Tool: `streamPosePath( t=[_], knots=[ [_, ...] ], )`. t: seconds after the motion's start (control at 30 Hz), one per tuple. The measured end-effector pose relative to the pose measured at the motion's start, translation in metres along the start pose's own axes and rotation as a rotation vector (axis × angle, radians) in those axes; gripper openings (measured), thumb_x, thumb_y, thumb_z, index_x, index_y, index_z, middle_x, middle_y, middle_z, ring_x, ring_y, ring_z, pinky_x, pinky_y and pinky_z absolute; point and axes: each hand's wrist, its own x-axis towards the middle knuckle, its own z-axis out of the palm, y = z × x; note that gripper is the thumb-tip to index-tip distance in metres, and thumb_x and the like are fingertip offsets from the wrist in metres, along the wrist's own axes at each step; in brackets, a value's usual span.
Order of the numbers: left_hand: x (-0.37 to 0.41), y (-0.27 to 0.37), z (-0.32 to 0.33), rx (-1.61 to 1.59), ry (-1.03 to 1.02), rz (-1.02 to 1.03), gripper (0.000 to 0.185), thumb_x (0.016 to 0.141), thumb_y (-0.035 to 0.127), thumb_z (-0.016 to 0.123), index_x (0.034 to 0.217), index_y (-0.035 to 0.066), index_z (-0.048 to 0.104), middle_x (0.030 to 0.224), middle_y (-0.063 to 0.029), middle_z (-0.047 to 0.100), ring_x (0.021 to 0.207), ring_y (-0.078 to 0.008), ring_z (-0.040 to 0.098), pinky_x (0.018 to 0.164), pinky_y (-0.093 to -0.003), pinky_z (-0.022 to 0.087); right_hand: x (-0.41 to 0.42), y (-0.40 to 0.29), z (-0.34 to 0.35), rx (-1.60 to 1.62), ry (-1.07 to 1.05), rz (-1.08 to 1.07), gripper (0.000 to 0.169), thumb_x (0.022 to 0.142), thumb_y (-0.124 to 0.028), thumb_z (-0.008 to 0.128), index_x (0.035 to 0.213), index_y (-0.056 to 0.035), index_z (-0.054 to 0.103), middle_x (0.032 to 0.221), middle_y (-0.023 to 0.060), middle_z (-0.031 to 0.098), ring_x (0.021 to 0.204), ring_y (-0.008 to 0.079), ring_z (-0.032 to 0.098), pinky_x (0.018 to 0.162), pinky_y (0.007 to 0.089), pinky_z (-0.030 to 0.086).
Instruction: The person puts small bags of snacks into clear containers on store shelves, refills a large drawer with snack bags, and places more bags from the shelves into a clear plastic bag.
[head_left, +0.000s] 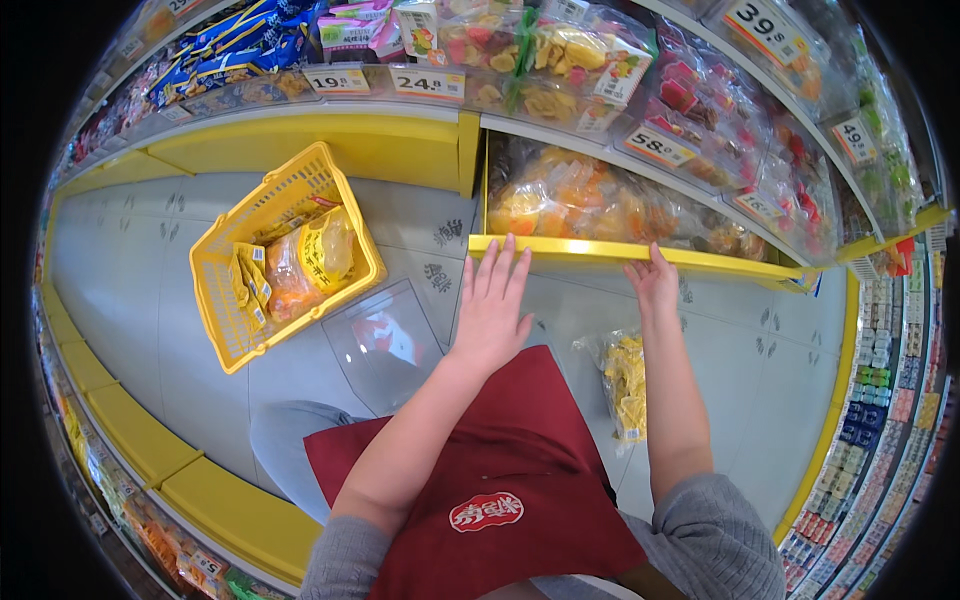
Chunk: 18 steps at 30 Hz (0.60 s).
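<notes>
A low yellow drawer (600, 250) stands pulled out beneath the shelving, filled with clear bags of orange and yellow food (570, 195). My left hand (491, 315) lies palm down, fingers spread, its fingertips on the drawer's front edge near the left corner. Farther right, my right hand (654, 281) touches the same edge with its fingertips; the fingers are partly bent and nothing is seen held in them. On the floor beside my right forearm is a clear plastic bag of small yellow packets (626, 382), partly hidden by that arm.
A yellow plastic basket (217, 300) holding yellow packets and a bag of orange food stands at left. Between it and my left arm lies a clear plastic panel or tray (382, 337). Shelves of bagged snacks (577, 52) with price tags overhang the drawer. More stocked shelving (870, 420) runs along the right.
</notes>
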Motion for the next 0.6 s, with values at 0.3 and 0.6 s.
streamPosePath(
  t=[0.3, 0.6],
  knots=[
    [0.050, -0.028, -0.003, -0.129, 0.062, -0.009, 0.050, 0.078, 0.019, 0.076, 0.123, 0.011, 0.058, 0.113, -0.0098, 0.053, 0.115, -0.0327, 0.048, 0.111, -0.0507, 0.030, -0.077, -0.040, 0.094, -1.042, -0.594, 0.308, 0.021, 0.100, -0.021, 0.058, 0.106, -0.0032, 0.066, 0.088, 0.0097, 0.072, 0.077, 0.0185, 0.071, 0.068, 0.0306, 0.054],
    [0.035, 0.000, 0.014, -0.102, 0.128, -0.174, 0.030, 0.081, 0.024, 0.075, 0.108, 0.016, 0.065, 0.099, -0.0048, 0.053, 0.103, -0.0271, 0.050, 0.097, -0.0427, 0.034, 0.094, 0.071, 0.237, -1.773, -0.506, -0.903, 0.026, 0.080, -0.022, 0.071, 0.104, -0.0113, 0.070, 0.112, 0.0136, 0.068, 0.117, 0.0368, 0.057, 0.101, 0.0438, 0.045]
  ],
)
